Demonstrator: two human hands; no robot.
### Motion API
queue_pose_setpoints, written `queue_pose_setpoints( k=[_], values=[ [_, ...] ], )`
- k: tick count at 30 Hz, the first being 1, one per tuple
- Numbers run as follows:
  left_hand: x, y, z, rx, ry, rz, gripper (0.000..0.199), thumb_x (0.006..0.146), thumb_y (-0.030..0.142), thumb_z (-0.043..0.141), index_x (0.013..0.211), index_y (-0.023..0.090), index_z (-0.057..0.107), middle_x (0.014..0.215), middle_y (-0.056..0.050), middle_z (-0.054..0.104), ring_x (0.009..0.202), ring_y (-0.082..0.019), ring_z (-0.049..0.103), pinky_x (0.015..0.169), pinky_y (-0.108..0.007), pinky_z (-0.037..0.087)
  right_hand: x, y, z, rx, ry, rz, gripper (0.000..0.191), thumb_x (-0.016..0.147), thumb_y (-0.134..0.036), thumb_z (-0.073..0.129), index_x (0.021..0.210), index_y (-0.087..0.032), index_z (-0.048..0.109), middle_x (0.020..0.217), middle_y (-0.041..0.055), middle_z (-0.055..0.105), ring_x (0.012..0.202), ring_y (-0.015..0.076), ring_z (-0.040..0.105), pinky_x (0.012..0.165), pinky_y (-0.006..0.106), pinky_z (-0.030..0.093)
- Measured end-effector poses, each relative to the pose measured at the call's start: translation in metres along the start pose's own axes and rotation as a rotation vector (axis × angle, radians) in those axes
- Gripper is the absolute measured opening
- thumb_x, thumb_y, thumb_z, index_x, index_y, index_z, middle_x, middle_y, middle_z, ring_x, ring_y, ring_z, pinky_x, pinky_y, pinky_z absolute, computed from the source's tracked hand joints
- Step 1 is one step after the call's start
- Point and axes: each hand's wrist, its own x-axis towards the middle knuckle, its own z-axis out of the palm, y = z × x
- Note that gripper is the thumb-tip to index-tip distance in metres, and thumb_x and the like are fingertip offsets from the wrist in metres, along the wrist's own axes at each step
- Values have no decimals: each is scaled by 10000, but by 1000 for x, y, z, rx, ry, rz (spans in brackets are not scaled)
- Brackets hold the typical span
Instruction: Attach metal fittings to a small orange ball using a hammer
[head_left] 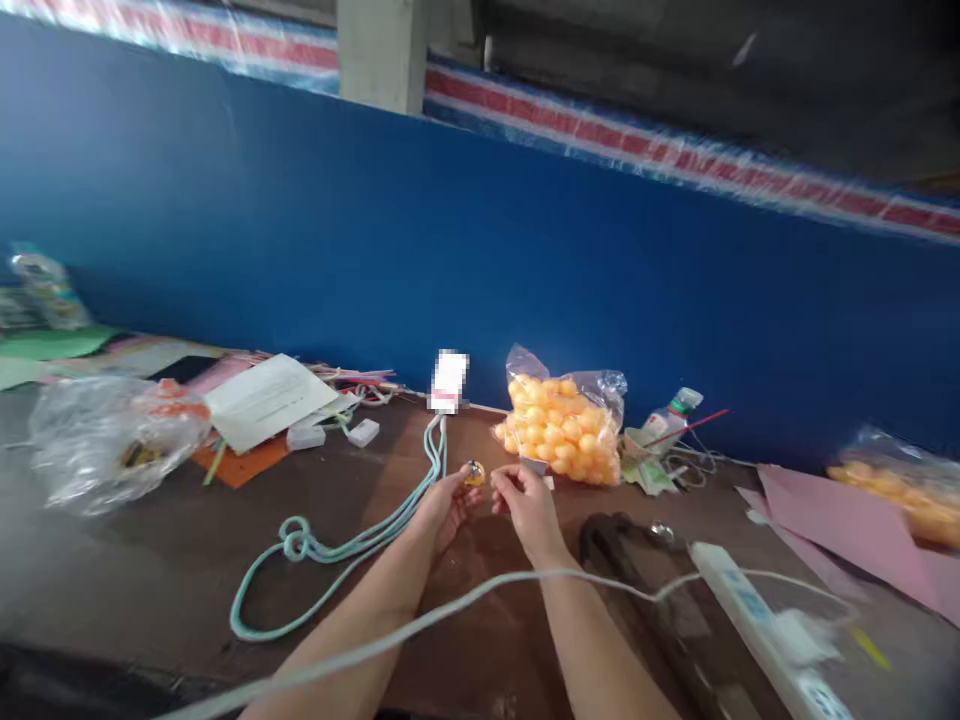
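- Right now the left hand pinches a small yellow piece at its fingertips, held just above the brown table.
- Just to the right of that piece, the right hand has its fingers curled toward it, tips near but not clearly touching; whether it grips anything of its own I cannot tell.
- So the piece sits between the two hands, in the left one's grip, and it is too small and blurred to give a long axis.
- Behind the right hand, close by, stands one clear bag of orange balls; a second such bag lies well apart at far right.
- One pale green cord runs from the left hand's side to a knot at left.
- One white power strip lies to the right, its thin white cable crossing both forearms.
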Motion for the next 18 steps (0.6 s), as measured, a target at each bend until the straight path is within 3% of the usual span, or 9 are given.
queue_pose_setpoints(
  k=[5,8,18],
  values=[
    [-1,-2,4,-63,37,26,134,832,179,581,853,51,613,758,-98,675,581,-87,624,561,-152,524,-2,25,3,92,100,43,256,719,-413,683,831,-186,647,694,-10,608,594,120,545,521,238,461],
    [-6,-2,6,-78,52,40,108,815,151,593,838,50,621,776,-103,682,610,-98,633,604,-167,537,-6,34,1,135,87,69,264,708,-410,697,862,-200,654,759,-1,624,639,123,544,495,218,438],
    [-8,-2,-3,58,12,29,182,776,234,655,841,69,615,775,-115,683,639,-128,645,645,-222,546,-13,32,6,344,14,123,238,684,-352,746,822,-190,641,768,0,622,585,81,486,456,182,365]
  ],
)
